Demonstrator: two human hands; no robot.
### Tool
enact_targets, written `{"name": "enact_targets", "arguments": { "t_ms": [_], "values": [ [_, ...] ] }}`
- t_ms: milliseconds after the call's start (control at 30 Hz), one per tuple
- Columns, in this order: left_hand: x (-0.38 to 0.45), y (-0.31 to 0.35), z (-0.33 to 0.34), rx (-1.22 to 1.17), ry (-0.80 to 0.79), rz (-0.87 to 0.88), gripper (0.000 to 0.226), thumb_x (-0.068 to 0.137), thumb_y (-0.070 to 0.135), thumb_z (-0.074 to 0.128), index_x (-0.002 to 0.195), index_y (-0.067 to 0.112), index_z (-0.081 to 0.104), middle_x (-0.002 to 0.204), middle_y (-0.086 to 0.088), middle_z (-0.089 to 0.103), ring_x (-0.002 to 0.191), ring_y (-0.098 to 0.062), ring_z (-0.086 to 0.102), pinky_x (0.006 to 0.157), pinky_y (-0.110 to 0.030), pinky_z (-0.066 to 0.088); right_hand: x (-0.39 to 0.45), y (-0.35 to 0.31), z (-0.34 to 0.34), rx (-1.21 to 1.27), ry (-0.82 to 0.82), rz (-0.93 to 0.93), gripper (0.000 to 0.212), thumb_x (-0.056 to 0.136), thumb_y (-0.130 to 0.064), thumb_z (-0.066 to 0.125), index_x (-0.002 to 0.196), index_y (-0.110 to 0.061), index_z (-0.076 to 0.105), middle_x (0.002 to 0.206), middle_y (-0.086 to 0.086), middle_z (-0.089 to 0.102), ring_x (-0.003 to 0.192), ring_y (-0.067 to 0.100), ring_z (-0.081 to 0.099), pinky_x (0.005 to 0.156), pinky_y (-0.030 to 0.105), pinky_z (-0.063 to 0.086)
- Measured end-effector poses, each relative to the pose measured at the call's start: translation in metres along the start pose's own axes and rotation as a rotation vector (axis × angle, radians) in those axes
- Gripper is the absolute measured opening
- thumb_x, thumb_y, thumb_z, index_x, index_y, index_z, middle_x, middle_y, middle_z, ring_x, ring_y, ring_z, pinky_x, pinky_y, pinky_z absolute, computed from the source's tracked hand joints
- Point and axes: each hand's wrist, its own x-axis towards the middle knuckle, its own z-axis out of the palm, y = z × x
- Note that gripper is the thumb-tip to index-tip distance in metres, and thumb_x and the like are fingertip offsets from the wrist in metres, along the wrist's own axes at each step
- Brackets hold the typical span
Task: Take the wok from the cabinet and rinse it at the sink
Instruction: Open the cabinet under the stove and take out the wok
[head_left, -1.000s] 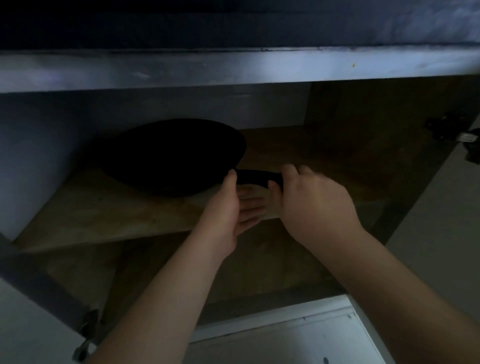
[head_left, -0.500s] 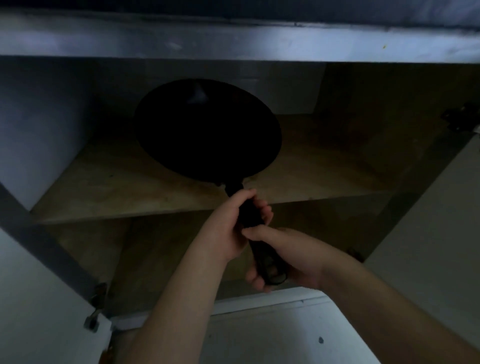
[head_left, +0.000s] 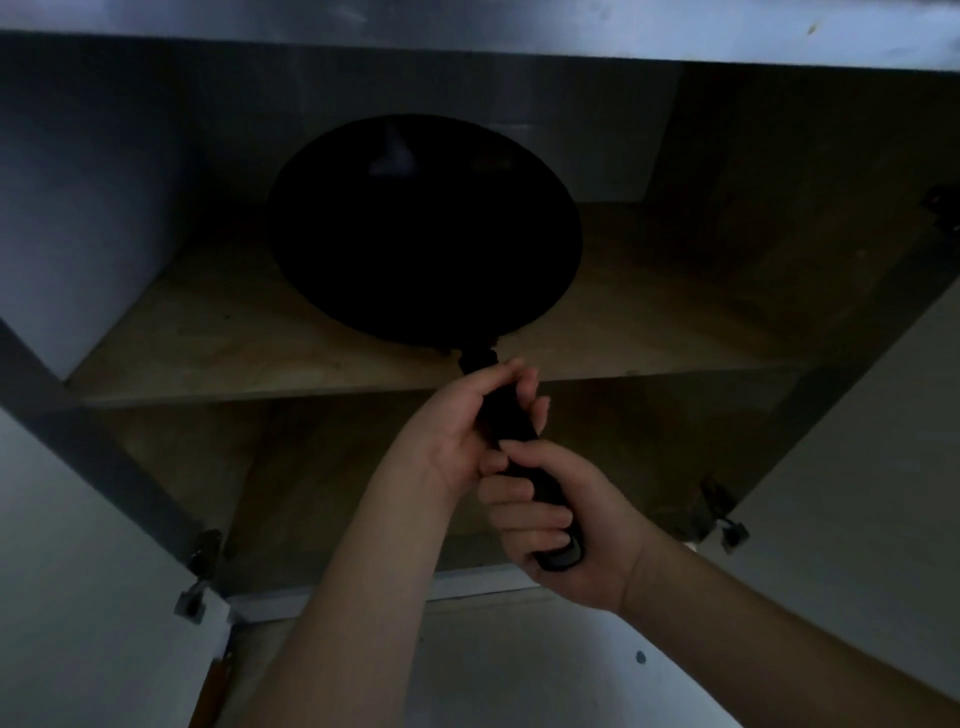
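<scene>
A black wok (head_left: 423, 228) is held up in front of the open cabinet, its round bowl tilted toward me above the wooden shelf (head_left: 218, 338). Its long black handle runs down and to the right. My left hand (head_left: 457, 426) is wrapped around the upper part of the handle, close to the bowl. My right hand (head_left: 566, 525) grips the lower end of the handle, right below the left one. The sink is out of view.
The cabinet is dim, with a lower compartment under the shelf. Open white doors hang at the left (head_left: 78, 571) and right (head_left: 883, 467), with metal hinges (head_left: 200, 564) (head_left: 719, 512) on the frame. The countertop edge (head_left: 519, 31) runs across the top.
The wok has come up off the shelf and tipped toward me. Both hands went from reaching for the handle to closing on it, the right hand sliding to the end.
</scene>
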Motion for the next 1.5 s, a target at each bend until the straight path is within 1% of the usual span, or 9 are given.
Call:
{"name": "enact_targets", "arguments": {
  "t_ms": [133,300,433,533,767,1033,1200,1300,1500],
  "values": [
    [0.001,-0.007,-0.001,-0.078,-0.066,-0.014,0.009,0.086,0.013,0.061,0.088,0.011,0.053,0.059,0.005,0.047,0.044,-0.006,0.049,0.046,-0.022,0.049,0.000,-0.005,-0.006,-0.040,0.000,0.068,0.032,0.086,-0.042,0.058,0.071,-0.014,0.052,0.054,-0.004,0.050,0.035,0.003,0.041,0.035,0.012,0.027],
    [0.005,-0.007,0.003,-0.100,-0.046,-0.094,0.019,0.090,0.026,0.057,0.084,0.009,0.050,0.042,0.008,0.034,0.032,-0.004,0.035,0.035,-0.017,0.037,-0.006,-0.001,-0.002,-0.060,0.075,0.067,0.026,0.086,-0.034,0.057,0.070,-0.015,0.050,0.064,-0.001,0.051,0.049,0.008,0.052,0.049,0.021,0.048],
    [0.000,-0.005,0.007,0.035,0.089,-0.147,0.034,0.089,0.041,0.061,0.079,0.010,0.051,0.040,0.009,0.026,0.030,-0.003,0.028,0.032,-0.016,0.031,-0.003,0.011,-0.006,0.210,-0.131,0.148,0.014,0.086,-0.023,0.066,0.081,-0.014,0.057,0.059,-0.008,0.048,0.039,0.002,0.037,0.036,0.012,0.030],
    [-0.011,0.000,0.013,0.067,0.140,-0.224,0.036,0.087,0.043,0.063,0.071,0.013,0.049,0.041,0.010,0.025,0.030,-0.004,0.027,0.033,-0.017,0.031,-0.006,0.018,0.000,0.262,-0.140,0.159,0.014,0.086,-0.024,0.066,0.080,-0.015,0.057,0.053,-0.010,0.045,0.037,0.003,0.027,0.034,0.015,0.019],
    [-0.041,0.004,0.025,0.015,0.196,-0.406,0.041,0.089,0.041,0.057,0.059,0.019,0.041,0.037,0.010,0.027,0.028,-0.003,0.027,0.034,-0.018,0.032,-0.024,0.031,0.034,0.193,0.048,0.223,0.024,0.078,-0.027,0.069,0.064,-0.020,0.052,0.043,-0.011,0.037,0.030,0.001,0.028,0.031,0.017,0.014],
    [-0.062,0.029,0.063,-0.041,0.351,-0.467,0.054,0.097,0.033,0.047,0.047,0.013,0.046,0.040,0.005,0.040,0.030,-0.004,0.042,0.031,-0.014,0.034,-0.040,0.005,0.105,0.307,0.119,0.221,0.028,0.071,-0.019,0.076,0.062,-0.019,0.050,0.042,-0.011,0.037,0.028,0.001,0.032,0.028,0.015,0.019],
    [-0.100,0.030,0.088,-0.124,0.323,-0.531,0.054,0.097,0.027,0.043,0.045,0.019,0.038,0.032,0.008,0.029,0.025,-0.003,0.031,0.033,-0.016,0.033,-0.071,0.011,0.150,0.328,0.194,0.253,0.032,0.067,-0.018,0.076,0.060,-0.020,0.044,0.043,-0.011,0.033,0.028,0.002,0.029,0.028,0.016,0.017],
    [-0.134,0.031,0.111,-0.165,0.341,-0.582,0.045,0.095,0.021,0.044,0.051,0.021,0.032,0.032,0.008,0.024,0.024,-0.005,0.026,0.032,-0.016,0.029,-0.097,0.017,0.179,0.314,0.253,0.297,0.032,0.071,-0.019,0.069,0.059,-0.021,0.040,0.043,-0.010,0.030,0.029,0.002,0.027,0.028,0.017,0.016],
    [-0.204,0.020,0.152,-0.232,0.379,-0.658,0.051,0.095,0.019,0.041,0.044,0.018,0.036,0.033,0.009,0.023,0.025,-0.006,0.024,0.031,-0.017,0.025,-0.149,0.030,0.248,0.302,0.456,0.391,0.033,0.082,-0.020,0.046,0.051,-0.021,0.035,0.040,-0.010,0.027,0.028,0.002,0.025,0.030,0.017,0.012]
  ]
}}
